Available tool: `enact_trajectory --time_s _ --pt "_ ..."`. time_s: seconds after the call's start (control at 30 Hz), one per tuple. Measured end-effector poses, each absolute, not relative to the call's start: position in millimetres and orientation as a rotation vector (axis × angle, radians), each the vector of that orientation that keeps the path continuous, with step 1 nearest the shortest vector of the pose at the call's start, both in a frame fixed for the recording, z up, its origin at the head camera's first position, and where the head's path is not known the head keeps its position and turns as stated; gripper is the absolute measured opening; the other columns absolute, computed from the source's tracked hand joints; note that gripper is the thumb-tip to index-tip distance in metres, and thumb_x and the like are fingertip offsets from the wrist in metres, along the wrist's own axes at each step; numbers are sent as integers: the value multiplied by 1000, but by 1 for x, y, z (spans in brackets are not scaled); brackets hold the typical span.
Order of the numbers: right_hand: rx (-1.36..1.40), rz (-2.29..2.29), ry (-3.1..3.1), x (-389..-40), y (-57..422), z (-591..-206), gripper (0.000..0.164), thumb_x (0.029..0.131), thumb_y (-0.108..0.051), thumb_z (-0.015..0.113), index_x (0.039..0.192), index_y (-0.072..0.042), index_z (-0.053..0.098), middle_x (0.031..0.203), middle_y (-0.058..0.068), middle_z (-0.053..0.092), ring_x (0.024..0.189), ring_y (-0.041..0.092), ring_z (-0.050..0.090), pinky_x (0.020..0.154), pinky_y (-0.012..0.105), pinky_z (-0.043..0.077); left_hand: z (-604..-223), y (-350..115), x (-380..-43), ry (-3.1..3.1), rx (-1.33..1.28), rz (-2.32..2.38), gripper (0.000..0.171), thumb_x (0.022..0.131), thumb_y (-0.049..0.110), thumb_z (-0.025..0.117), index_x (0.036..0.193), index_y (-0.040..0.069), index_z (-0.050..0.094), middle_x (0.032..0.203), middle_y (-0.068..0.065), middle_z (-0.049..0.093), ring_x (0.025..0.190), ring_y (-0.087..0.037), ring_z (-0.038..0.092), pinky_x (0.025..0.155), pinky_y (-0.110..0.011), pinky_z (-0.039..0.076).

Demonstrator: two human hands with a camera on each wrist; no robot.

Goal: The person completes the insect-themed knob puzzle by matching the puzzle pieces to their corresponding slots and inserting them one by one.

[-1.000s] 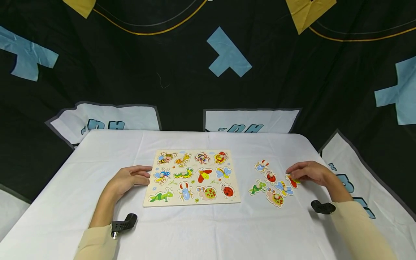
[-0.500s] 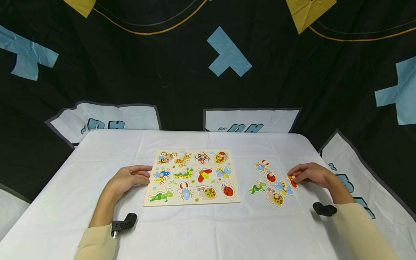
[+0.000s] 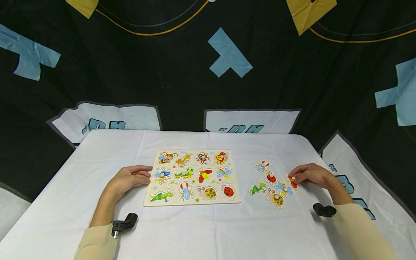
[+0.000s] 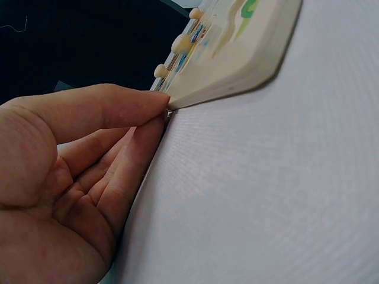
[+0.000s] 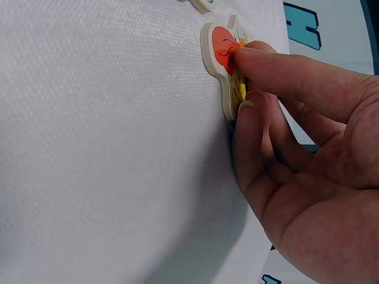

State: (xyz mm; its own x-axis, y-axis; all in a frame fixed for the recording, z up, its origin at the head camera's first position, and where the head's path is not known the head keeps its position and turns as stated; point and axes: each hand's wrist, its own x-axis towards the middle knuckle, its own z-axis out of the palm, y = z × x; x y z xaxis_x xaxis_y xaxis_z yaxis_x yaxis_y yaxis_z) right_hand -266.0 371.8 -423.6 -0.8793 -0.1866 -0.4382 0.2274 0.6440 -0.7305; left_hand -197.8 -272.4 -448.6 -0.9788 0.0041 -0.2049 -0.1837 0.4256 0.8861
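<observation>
In the head view a wooden insect puzzle board [image 3: 211, 200] lies flat on the white table. My left hand [image 3: 127, 179] is at its left edge; the left wrist view has the thumb and fingertips touching the board's side. To the right, my right hand [image 3: 312, 174] pinches a red-winged insect puzzle piece [image 3: 294, 185] with thumb and fingers, and the fingertips partly cover it. That piece [image 5: 224, 50] appears tilted in the right wrist view. Beside it lie a blue-winged bee piece [image 3: 284, 189], a ladybug piece [image 3: 270, 177] and a snail piece [image 3: 275, 199].
A grasshopper piece [image 3: 258, 187] and a stag beetle piece [image 3: 261, 165] lie between the board and the right hand. White cloth covers the table [image 3: 195, 234]. A black printed curtain [image 3: 162, 83] hangs behind it. Each wrist carries a black camera mount.
My right hand has shifted slightly right and closed its fingertips on the red-winged piece, which now shows more. The left hand and the board stay put.
</observation>
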Motion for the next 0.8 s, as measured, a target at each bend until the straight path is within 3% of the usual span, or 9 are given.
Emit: enact_trajectory --time_s 0.8 --pt "47 -1128 2404 -267 372 -426 26 87 -11 72 111 0 74 102 2 73 90 19 61 77 32 53 -449 -272 -198 2484 -168 1598 65 80 13 82 140 2 59 105 -3 73 91 -6 65 81 -16 47"
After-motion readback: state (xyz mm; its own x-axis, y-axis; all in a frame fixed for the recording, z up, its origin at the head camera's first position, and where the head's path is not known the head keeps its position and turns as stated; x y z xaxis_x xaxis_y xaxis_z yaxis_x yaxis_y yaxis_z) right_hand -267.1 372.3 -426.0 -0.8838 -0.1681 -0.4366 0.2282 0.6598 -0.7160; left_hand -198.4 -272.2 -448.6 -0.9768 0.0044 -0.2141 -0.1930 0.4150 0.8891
